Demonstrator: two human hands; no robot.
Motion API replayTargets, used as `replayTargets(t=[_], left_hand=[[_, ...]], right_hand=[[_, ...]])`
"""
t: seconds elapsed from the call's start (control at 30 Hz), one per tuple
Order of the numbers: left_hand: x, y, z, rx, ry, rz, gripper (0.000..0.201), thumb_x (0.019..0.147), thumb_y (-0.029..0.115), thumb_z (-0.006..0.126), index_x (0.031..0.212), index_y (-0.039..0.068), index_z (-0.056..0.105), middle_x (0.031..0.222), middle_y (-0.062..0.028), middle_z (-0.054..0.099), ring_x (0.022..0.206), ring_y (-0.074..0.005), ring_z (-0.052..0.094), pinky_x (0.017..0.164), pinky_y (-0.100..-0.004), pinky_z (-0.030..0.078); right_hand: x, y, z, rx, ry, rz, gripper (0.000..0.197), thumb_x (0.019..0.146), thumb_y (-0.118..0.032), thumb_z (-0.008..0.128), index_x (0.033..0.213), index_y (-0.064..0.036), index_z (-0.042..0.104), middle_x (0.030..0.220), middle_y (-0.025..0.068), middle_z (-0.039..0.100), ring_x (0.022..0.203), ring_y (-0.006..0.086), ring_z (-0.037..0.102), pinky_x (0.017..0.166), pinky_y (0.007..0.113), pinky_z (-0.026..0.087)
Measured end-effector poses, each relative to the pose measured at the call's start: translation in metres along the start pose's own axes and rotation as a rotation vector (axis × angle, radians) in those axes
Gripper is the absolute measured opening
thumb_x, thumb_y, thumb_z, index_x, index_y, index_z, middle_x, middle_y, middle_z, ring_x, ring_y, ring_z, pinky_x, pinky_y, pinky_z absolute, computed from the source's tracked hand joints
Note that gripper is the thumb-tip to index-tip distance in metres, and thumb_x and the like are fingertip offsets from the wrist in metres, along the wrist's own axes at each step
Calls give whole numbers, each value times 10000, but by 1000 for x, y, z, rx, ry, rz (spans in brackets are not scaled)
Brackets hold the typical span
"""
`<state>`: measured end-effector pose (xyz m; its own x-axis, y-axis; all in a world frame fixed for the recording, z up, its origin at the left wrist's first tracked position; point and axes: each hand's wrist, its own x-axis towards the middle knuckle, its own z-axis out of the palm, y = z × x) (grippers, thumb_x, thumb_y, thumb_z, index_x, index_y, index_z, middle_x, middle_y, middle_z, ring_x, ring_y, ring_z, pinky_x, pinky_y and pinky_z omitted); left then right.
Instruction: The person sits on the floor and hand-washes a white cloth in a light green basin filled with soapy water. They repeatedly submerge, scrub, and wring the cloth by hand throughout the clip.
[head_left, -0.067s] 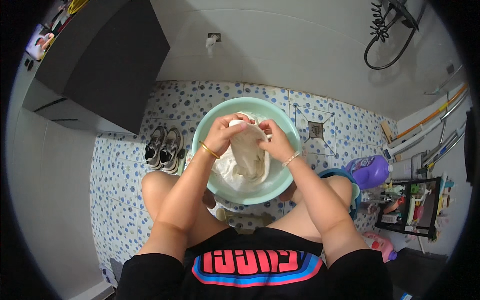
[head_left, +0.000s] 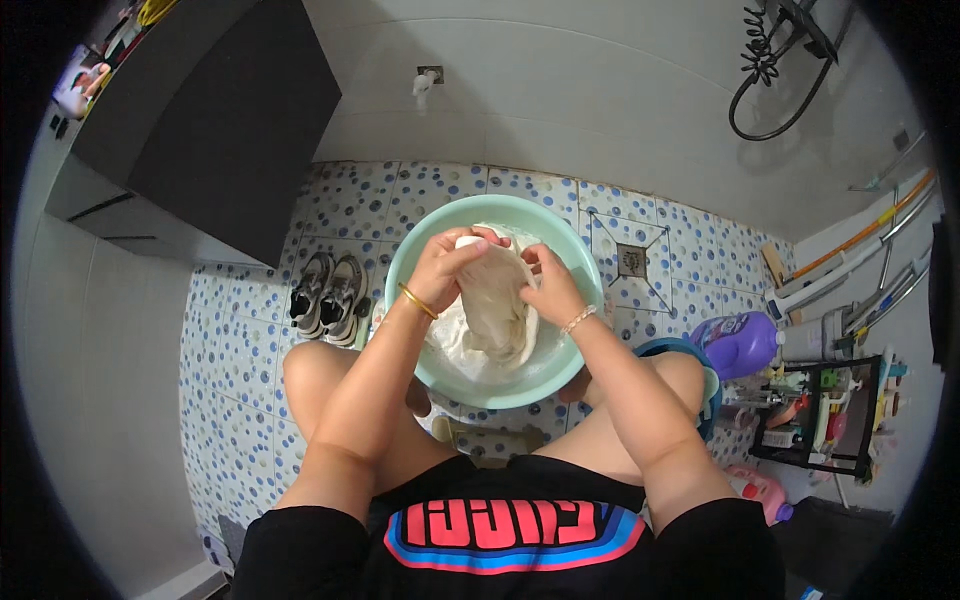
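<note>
Grey sneakers on dotted tile floor, left of mint-green basin. Left hand, gold bangle at wrist, clenched on upper edge of cream cloth. Cloth hangs inside basin over suds. Right hand grips cloth's right edge. Purple detergent bottle right of basin; black rack beyond.

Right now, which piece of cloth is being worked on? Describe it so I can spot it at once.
Find the pale green basin on the dotted tile floor, right in front of the knees. Over its middle, the left hand and right hand each grip the cream cloth. It hangs lifted and bunched, unlike the whiter laundry below it.
</note>
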<state>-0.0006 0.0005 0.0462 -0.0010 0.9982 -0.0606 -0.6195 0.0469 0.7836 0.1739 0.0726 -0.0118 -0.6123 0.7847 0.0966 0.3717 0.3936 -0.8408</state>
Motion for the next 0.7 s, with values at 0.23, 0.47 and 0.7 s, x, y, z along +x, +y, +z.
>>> replayTargets(t=[0.23, 0.47, 0.7], left_hand=[[4, -15, -24, -154, 208, 17, 125, 813, 118, 535, 875, 12, 508, 1094, -178, 524, 915, -214, 548, 807, -352, 462], [15, -71, -28, 30, 432, -68, 344, 886, 349, 407, 764, 50, 525, 649, -22, 513, 585, -116, 479, 550, -229, 412], [22, -79, -12, -110, 673, -163, 393, 872, 438, 378, 637, 127, 432, 640, -18, 474, 555, -141, 428, 528, -292, 388]], right_hand=[[8, 18, 0, 481, 88, 137, 319, 675, 3, 470, 990, -34, 505, 907, 110, 549, 766, 199, 546, 708, 276, 443], [-27, -87, 32, -51, 80, -464, 69, 737, -85, 543, 760, -22, 528, 772, 105, 541, 672, 258, 542, 641, 311, 445], [8, -71, 38, -275, 330, -212, 232, 832, -176, 460, 673, -17, 520, 658, 164, 519, 591, 344, 511, 518, 404, 410]])
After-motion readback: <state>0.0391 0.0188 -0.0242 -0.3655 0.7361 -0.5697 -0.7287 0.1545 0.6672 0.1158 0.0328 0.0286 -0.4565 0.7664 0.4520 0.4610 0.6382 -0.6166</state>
